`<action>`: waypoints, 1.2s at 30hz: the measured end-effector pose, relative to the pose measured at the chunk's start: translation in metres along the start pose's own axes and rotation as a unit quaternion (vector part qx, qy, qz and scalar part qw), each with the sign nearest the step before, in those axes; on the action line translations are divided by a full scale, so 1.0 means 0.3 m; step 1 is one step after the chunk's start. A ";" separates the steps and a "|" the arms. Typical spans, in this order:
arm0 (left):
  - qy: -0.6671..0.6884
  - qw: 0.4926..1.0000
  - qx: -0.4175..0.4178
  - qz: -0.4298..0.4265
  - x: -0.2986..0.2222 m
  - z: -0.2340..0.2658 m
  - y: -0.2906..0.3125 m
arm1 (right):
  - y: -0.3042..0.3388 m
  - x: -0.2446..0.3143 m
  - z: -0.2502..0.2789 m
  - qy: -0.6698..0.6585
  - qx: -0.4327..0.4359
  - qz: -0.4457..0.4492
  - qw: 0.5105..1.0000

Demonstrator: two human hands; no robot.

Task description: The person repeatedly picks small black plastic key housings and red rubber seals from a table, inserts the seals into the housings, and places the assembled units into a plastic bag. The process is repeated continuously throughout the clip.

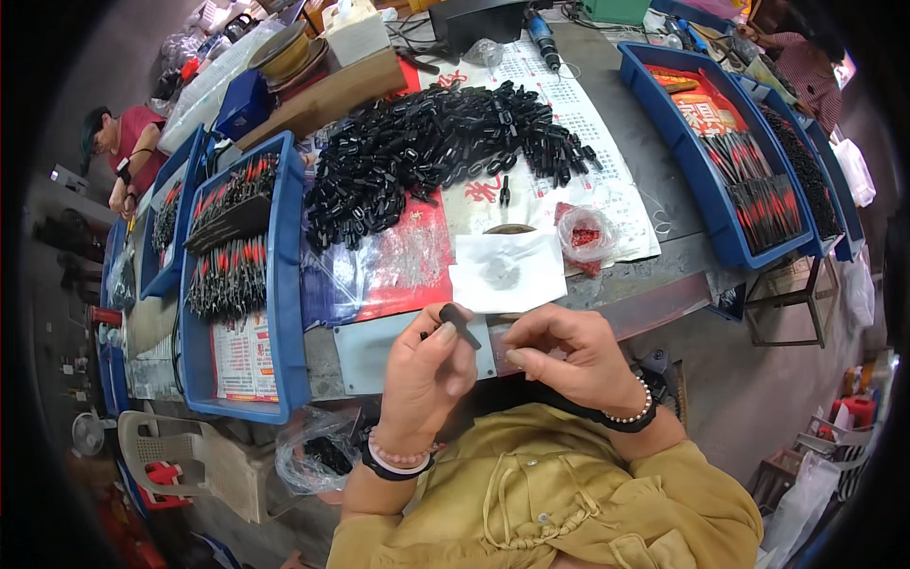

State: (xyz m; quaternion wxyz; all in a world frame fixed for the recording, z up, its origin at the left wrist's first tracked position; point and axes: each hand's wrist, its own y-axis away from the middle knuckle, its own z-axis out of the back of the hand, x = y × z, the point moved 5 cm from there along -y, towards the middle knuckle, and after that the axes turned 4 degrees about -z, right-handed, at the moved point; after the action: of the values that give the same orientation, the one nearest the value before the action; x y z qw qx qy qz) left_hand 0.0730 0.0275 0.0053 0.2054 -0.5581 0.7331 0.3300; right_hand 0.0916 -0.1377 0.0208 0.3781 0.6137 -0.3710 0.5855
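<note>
On the grey surface [656, 142] lies a wide pile of black parts [436, 142]. Near the front edge, the right hand [573, 353] is curled, thumb close to forefinger; whether it holds something, I cannot tell. The left hand [427, 375] pinches one small black piece [460, 326].

I am facing a grey table [654, 161], and printed paper sheets [425, 261] are covering its middle. A big heap of black parts [427, 142] is lying across them. Closer to me, a plain white sheet [507, 270] is lying beside a clear bag [572, 226] of red bits [586, 235]. A blue power tool [541, 40] is resting towards the back.
</note>
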 end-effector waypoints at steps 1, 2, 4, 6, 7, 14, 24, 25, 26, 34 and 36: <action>0.007 1.000 -0.001 -0.001 0.004 0.000 -0.001 | -0.005 -0.008 -0.012 -0.008 0.005 -0.001 1.000; 0.021 1.000 0.002 -0.003 0.008 -0.002 -0.003 | -0.010 -0.015 -0.022 -0.014 0.006 0.000 1.000; 0.009 1.000 0.002 -0.015 0.019 -0.006 -0.011 | -0.023 -0.031 -0.041 -0.021 0.004 -0.005 1.000; -0.002 1.000 -0.011 -0.023 0.035 -0.005 -0.016 | -0.030 -0.044 -0.051 -0.068 0.007 -0.022 0.997; -0.012 0.999 -0.024 -0.026 0.045 -0.001 -0.018 | -0.033 -0.050 -0.051 -0.097 0.006 -0.037 0.995; -0.150 0.984 -0.035 -0.084 0.072 0.006 -0.014 | -0.048 -0.074 -0.028 -0.161 -0.008 -0.077 0.984; -0.708 0.514 0.128 -0.468 -0.029 -0.120 0.025 | -0.042 -0.111 0.026 -0.109 0.083 -0.112 0.984; -0.722 0.519 0.133 -0.438 -0.033 -0.125 0.032 | -0.037 -0.117 0.024 -0.121 0.095 -0.123 0.981; -0.734 0.524 0.143 -0.408 -0.035 -0.131 0.039 | -0.031 -0.128 0.016 -0.122 0.111 -0.151 0.975; -0.685 0.587 0.120 -0.415 -0.025 -0.122 0.027 | -0.017 -0.130 0.016 -0.218 0.115 -0.114 0.962; -0.648 0.655 0.107 -0.374 -0.022 -0.093 0.027 | -0.016 -0.122 0.017 -0.236 0.110 -0.093 0.961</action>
State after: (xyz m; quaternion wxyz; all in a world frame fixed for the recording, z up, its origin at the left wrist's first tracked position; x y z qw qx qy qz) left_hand 0.0691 0.0134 0.0313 0.7926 -0.4035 0.1733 0.4230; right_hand 0.0968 -0.1397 -0.0160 0.2632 0.8039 -0.3244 0.4233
